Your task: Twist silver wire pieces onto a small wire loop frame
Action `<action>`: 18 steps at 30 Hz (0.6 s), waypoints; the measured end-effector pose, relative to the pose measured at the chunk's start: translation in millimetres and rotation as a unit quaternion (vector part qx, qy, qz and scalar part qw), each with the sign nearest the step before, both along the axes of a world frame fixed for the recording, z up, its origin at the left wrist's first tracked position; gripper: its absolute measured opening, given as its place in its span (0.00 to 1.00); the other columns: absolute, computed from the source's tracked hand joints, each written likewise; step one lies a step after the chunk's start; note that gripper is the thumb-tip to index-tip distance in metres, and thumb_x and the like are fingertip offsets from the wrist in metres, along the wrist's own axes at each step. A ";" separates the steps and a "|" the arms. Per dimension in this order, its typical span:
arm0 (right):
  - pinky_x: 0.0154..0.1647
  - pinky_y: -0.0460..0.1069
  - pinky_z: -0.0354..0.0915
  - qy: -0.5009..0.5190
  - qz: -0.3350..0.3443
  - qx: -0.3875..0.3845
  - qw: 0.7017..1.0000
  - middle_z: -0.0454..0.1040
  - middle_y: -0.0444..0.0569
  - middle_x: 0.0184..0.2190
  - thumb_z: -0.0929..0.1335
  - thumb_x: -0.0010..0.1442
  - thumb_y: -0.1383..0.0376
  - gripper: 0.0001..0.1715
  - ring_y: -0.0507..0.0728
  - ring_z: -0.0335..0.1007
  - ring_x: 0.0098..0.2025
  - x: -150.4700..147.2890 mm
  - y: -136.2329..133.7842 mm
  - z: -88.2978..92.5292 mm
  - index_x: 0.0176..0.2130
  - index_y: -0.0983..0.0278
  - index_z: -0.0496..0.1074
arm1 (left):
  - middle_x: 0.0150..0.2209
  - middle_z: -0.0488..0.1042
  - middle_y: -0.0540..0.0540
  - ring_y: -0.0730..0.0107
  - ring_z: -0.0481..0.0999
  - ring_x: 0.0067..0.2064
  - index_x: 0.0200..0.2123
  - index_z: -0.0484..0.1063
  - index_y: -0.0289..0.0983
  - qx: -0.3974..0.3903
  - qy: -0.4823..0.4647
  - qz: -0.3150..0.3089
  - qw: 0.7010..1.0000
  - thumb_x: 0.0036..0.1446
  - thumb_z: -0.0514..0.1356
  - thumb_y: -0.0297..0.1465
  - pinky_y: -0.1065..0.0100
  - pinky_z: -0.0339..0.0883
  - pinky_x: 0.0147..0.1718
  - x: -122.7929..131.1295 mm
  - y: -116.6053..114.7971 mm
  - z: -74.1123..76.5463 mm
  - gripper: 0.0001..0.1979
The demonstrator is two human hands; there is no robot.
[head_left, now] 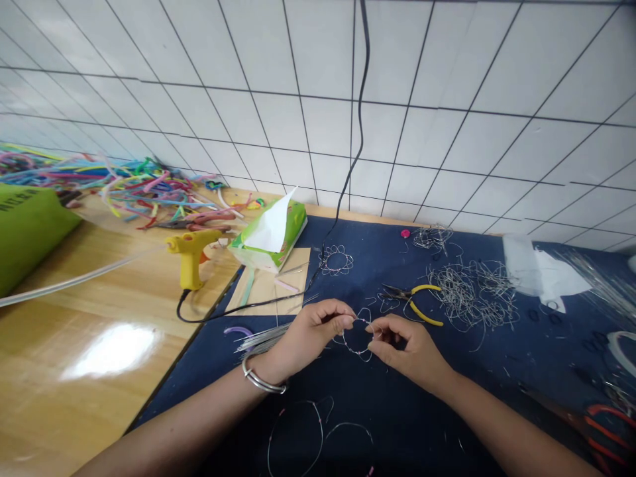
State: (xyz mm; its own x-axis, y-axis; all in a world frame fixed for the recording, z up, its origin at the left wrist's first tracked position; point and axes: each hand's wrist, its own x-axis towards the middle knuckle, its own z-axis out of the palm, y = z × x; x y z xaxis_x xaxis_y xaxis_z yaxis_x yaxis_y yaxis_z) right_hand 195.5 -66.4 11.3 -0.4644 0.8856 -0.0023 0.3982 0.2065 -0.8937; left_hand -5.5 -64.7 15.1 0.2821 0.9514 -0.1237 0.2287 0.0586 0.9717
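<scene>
Between my hands is a small wire ring [344, 339] with thin looped petals and tiny pink marks along it. My left hand [318, 329], below which a silver bangle sits on the wrist, pinches its upper left edge. On the opposite side, my right hand [405, 344] grips the ring's right edge between thumb and fingers. A finished-looking looped wire ring [336, 260] lies flat farther back. Nearer to me rests a larger wire hoop [321, 424] with a loose curved end. Beside my left hand is a bundle of straight wires [263, 338].
Yellow-handled pliers [422, 289] lie by a tangle of wire [477, 291]. A yellow glue gun [193, 255] and a tissue pack [273, 232] stand at left, near colourful pipe cleaners [144, 189]. A black cord [360, 126] runs down the wall. Red-handled scissors [609, 427] are at right.
</scene>
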 end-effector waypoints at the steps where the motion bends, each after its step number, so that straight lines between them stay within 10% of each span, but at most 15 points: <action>1: 0.29 0.46 0.64 0.000 0.003 -0.007 1.000 0.69 0.44 0.26 0.66 0.51 0.62 0.11 0.50 0.65 0.28 -0.6 -0.7 0.8 0.36 0.62 0.69 | 0.26 0.67 0.50 0.77 0.62 0.26 0.32 0.69 0.35 0.002 0.002 0.003 1.000 0.53 0.54 0.35 0.73 0.59 0.26 -0.2 0.0 -0.3 0.09; 18: 0.28 0.44 0.62 0.008 -0.021 -0.076 0.997 0.69 0.42 0.25 0.62 0.53 0.68 0.08 0.48 0.62 0.25 -2.6 -1.6 -1.9 0.33 0.62 0.70 | 0.27 0.68 0.50 0.78 0.62 0.27 0.33 0.69 0.35 -0.035 -0.022 0.028 0.999 0.53 0.55 0.35 0.73 0.58 0.27 -2.1 -1.3 -4.9 0.09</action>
State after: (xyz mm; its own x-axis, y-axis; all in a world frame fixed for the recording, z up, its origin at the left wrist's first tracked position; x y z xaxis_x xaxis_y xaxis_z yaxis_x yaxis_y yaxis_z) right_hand 192.9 -68.0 9.4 -0.4280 0.8943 -0.1308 0.3884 0.0514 -0.9201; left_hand -7.6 -65.9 10.2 0.2354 0.9551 -0.1798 0.1809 0.1387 0.9737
